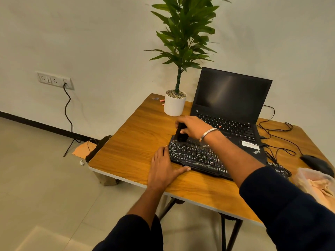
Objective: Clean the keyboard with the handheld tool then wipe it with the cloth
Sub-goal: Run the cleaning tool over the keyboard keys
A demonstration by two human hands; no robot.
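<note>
"ZEBRONICS" is printed in pale letters on the front edge of the black keyboard [197, 156], just below the space bar. At 3 o'clock from it, "ThinkPad" is read on the palm rest of the laptop [235, 124]. The white sticker's print is illegible.

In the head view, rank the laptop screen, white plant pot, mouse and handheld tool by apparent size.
1. laptop screen
2. white plant pot
3. mouse, though nearness to the camera may enlarge it
4. handheld tool, partly hidden by the right hand

Right hand [194, 126] gripping black handheld tool [180, 134] on keyboard [197, 157], left hand [164, 168] beside.
</note>
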